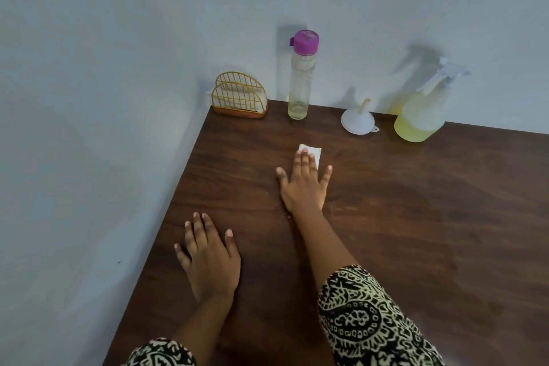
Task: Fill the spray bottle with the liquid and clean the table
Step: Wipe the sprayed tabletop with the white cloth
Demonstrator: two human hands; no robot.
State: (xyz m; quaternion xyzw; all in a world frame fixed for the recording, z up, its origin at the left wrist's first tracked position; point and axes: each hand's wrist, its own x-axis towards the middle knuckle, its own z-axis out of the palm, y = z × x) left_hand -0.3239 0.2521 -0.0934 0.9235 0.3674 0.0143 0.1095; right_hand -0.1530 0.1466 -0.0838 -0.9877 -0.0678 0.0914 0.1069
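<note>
Now our right grip (303,186) presses flat on a white tissue (315,151) on the surface (416,232), left of the spray btl (427,101) w/ yellow liquid (413,129); left grip (208,260), farther left, spread flat, holding nothing.

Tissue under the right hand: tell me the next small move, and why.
Probably sweep the tissue sideways across the wooden table: the right hand presses it flat, the spray bottle already holds yellow liquid, and the left hand rests flat.
</note>
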